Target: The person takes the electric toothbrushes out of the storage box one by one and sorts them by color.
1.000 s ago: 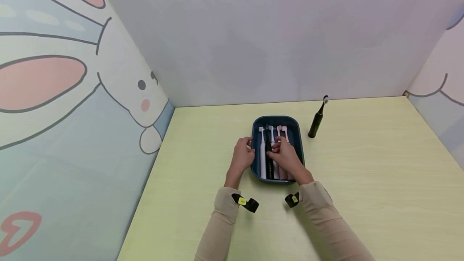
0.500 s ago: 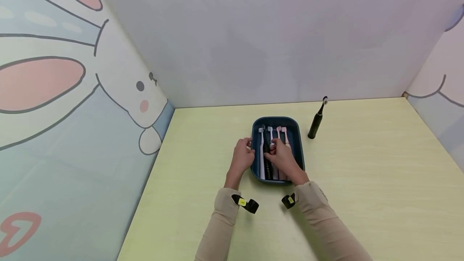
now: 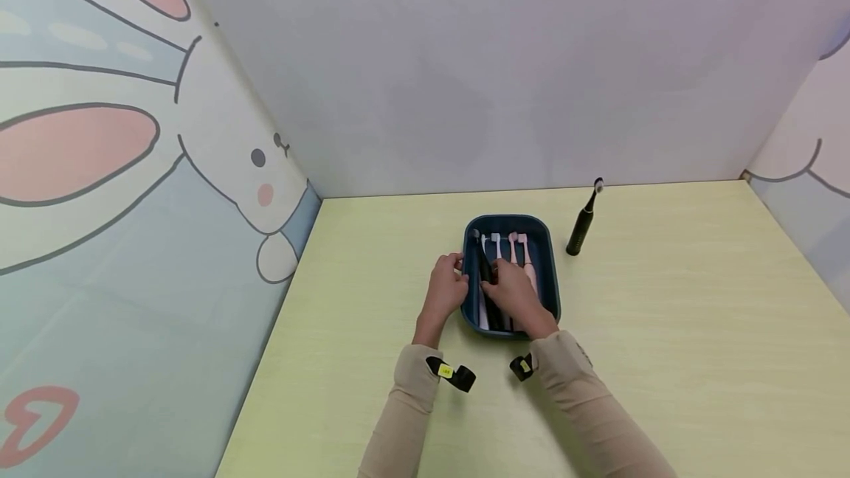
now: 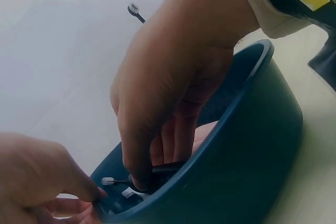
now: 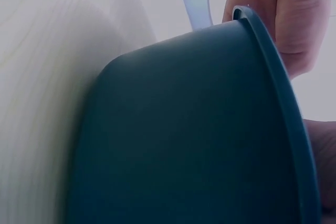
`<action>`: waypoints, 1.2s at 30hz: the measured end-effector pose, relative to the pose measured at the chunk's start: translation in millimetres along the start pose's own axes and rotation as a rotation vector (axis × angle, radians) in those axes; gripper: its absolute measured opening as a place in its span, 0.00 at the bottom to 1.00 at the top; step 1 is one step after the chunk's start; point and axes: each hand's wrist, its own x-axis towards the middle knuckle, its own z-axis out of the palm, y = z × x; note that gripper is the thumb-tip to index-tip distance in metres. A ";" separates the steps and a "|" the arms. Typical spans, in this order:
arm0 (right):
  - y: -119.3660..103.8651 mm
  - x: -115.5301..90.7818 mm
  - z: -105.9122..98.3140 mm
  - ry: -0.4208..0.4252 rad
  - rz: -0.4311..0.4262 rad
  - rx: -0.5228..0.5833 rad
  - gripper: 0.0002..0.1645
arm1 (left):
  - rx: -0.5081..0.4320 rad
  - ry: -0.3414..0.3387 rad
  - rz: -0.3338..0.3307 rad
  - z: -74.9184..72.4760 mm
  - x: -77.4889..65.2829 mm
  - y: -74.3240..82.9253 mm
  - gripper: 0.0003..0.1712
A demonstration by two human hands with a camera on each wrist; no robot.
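Note:
My left hand pinches the left rim of a dark blue plastic bin, thumb on the near side in the left wrist view. Inside the bin my right hand holds a black electric toothbrush between thumb and fingers. Its head leans toward the bin's left wall, and it lies partly over a white electric toothbrush. To its right lie another white toothbrush and two pink electric toothbrushes, their lower parts partly hidden by my right hand.
A second black electric toothbrush stands upright on the pale wooden table, right of the bin. A plain wall rises behind the table, and a wall with a cartoon rabbit borders the left.
My right hand has shifted left inside the bin, carrying the black toothbrush over the leftmost white one, its head swinging left. The left hand has stayed at the rim.

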 end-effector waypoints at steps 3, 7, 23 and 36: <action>-3.7 0.2 -1.0 -0.013 0.016 -0.044 0.23 | 0.004 -0.003 0.002 -0.2 -0.5 0.4 0.24; -7.2 0.0 -1.7 -0.027 0.043 -0.048 0.24 | -0.004 -0.006 0.002 -1.4 -1.1 1.2 0.24; 0.1 -7.6 -3.6 0.083 0.005 0.092 0.26 | -0.005 -0.004 0.001 -3.2 -1.6 -1.0 0.24; -2.4 -13.6 -10.3 0.111 -0.005 0.187 0.29 | -0.020 -0.011 0.004 -5.3 -3.2 -0.9 0.24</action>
